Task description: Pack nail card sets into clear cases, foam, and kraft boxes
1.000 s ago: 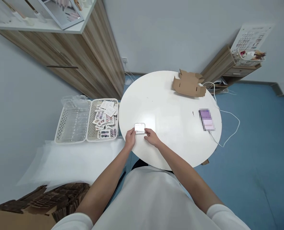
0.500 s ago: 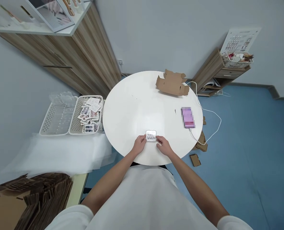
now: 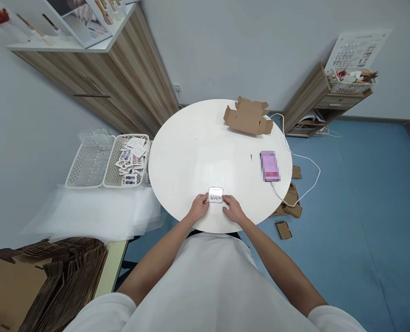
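A small clear plastic case [image 3: 215,194] with tiny items inside lies near the front edge of the round white table [image 3: 205,147]. My left hand [image 3: 198,207] pinches its left side and my right hand [image 3: 233,210] pinches its right side, fingers curled on it. Both forearms reach in from below.
A folded brown cardboard box [image 3: 248,116] sits at the table's far side and a pink phone [image 3: 269,166] on a white cable at the right. Two white baskets [image 3: 110,161], one holding printed cards, stand left. Cardboard scraps [image 3: 288,207] lie on the blue floor; flat cartons [image 3: 46,276] are stacked lower left.
Both hands have carried the clear case from the table's left edge to its near middle edge. The view has shifted with my head.
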The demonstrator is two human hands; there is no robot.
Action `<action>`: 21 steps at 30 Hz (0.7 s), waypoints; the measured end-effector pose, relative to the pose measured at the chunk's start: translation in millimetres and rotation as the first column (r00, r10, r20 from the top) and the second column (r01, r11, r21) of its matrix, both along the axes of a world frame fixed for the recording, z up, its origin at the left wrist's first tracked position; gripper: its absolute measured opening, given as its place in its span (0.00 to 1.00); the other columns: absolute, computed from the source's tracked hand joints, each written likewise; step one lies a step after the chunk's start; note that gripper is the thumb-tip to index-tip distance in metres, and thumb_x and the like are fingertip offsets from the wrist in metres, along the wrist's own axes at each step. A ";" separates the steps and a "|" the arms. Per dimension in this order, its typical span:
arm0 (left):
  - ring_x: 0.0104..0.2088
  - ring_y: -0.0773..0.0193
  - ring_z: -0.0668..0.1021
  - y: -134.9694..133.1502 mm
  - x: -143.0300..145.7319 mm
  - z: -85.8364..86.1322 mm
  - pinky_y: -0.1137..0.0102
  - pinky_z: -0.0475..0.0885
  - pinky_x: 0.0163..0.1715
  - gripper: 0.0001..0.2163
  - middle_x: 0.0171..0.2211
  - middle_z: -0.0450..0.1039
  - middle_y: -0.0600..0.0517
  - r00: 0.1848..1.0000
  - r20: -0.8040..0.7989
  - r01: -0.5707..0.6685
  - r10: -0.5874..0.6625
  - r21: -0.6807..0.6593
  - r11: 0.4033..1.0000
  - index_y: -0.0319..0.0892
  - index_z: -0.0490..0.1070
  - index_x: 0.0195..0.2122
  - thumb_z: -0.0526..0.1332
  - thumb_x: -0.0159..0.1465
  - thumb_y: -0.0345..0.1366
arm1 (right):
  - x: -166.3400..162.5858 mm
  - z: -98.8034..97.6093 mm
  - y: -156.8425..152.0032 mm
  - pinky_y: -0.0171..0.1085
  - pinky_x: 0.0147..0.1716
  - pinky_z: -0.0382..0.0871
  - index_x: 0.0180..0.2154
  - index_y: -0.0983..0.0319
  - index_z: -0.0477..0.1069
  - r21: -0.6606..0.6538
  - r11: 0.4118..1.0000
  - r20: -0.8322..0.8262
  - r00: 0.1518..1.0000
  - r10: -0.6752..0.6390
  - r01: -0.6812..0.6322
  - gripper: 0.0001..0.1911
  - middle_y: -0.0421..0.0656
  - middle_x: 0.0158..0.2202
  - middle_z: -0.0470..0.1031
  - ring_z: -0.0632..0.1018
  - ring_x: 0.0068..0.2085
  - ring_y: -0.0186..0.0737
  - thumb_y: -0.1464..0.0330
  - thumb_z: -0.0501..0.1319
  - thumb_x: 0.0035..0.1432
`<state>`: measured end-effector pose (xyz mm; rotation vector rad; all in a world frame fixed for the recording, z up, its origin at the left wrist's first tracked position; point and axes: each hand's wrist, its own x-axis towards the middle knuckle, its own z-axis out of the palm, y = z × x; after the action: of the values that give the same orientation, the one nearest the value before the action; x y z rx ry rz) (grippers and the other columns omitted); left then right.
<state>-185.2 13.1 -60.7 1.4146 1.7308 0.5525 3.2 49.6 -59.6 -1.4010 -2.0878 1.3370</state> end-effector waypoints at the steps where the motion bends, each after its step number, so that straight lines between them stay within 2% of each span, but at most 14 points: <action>1: 0.37 0.64 0.70 -2.5 -1.4 0.7 0.67 0.67 0.39 0.21 0.39 0.64 0.48 1.000 -0.010 0.007 -0.007 0.015 1.000 0.43 0.55 0.54 0.50 0.58 0.33 | 0.2 2.0 -2.4 0.43 0.47 0.63 0.53 0.59 0.57 0.020 1.000 -0.004 1.000 -0.006 0.006 0.28 0.47 0.50 0.61 0.67 0.49 0.41 0.73 0.53 0.47; 3: 0.41 0.62 0.69 -8.7 -6.2 3.5 0.65 0.67 0.40 0.24 0.44 0.61 0.46 0.998 -0.048 0.039 -0.035 0.068 0.997 0.43 0.51 0.56 0.52 0.57 0.34 | 1.8 6.4 -8.8 0.43 0.47 0.63 0.54 0.58 0.55 0.076 0.997 -0.016 1.000 -0.026 0.027 0.28 0.46 0.50 0.61 0.67 0.49 0.42 0.72 0.53 0.48; 5: 0.44 0.59 0.67 -15.5 -14.0 7.9 0.63 0.65 0.43 0.26 0.47 0.60 0.45 0.987 -0.116 0.129 -0.114 0.134 0.983 0.42 0.52 0.56 0.55 0.55 0.36 | 5.9 9.8 -15.9 0.44 0.46 0.63 0.52 0.57 0.57 0.146 0.989 0.001 1.000 -0.007 0.007 0.25 0.46 0.48 0.63 0.67 0.48 0.42 0.70 0.53 0.50; 7: 0.45 0.56 0.66 -21.1 -23.3 12.3 0.62 0.64 0.44 0.24 0.46 0.61 0.45 0.951 -0.204 0.266 -0.231 0.164 0.950 0.43 0.58 0.52 0.58 0.53 0.38 | 11.6 10.9 -21.8 0.45 0.45 0.63 0.49 0.58 0.61 0.209 0.974 0.084 0.994 0.073 -0.089 0.21 0.46 0.47 0.64 0.67 0.47 0.43 0.68 0.55 0.50; 11: 0.42 0.55 0.67 -25.8 -37.9 15.9 0.61 0.63 0.42 0.14 0.42 0.65 0.47 0.858 -0.300 0.465 -0.417 0.108 0.879 0.46 0.67 0.41 0.58 0.53 0.38 | 19.8 6.5 -24.8 0.45 0.44 0.61 0.39 0.59 0.68 0.277 0.905 0.321 0.919 0.229 -0.322 0.12 0.46 0.44 0.67 0.67 0.46 0.45 0.68 0.58 0.49; 13: 0.41 0.57 0.67 -25.7 -40.8 14.9 0.62 0.63 0.40 0.10 0.40 0.65 0.47 0.839 -0.307 0.501 -0.450 0.108 0.859 0.46 0.68 0.39 0.55 0.56 0.38 | 19.0 3.3 -23.0 0.44 0.43 0.61 0.35 0.59 0.69 0.302 0.876 0.383 0.889 0.250 -0.377 0.07 0.46 0.43 0.68 0.67 0.45 0.44 0.70 0.55 0.52; 16: 0.40 0.59 0.68 -24.5 -40.8 12.5 0.64 0.63 0.39 0.09 0.38 0.67 0.48 0.826 -0.325 0.523 -0.460 0.138 0.841 0.46 0.69 0.36 0.50 0.59 0.35 | 13.5 0.2 -19.9 0.42 0.41 0.61 0.31 0.60 0.70 0.340 0.854 0.421 0.876 0.235 -0.393 0.10 0.46 0.39 0.70 0.68 0.42 0.42 0.73 0.50 0.56; 21: 0.38 0.60 0.69 -22.9 -37.6 12.5 0.65 0.63 0.37 0.11 0.35 0.68 0.47 0.831 -0.355 0.508 -0.427 0.172 0.844 0.44 0.69 0.32 0.47 0.61 0.34 | 8.8 4.8 -20.4 0.40 0.39 0.61 0.30 0.61 0.68 0.369 0.866 0.387 0.903 0.186 -0.337 0.11 0.46 0.36 0.70 0.69 0.40 0.41 0.72 0.48 0.57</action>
<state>-222.8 -9.8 -48.1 2.1330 1.4785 0.3005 11.9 29.2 -54.8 -1.2454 -2.6780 0.6639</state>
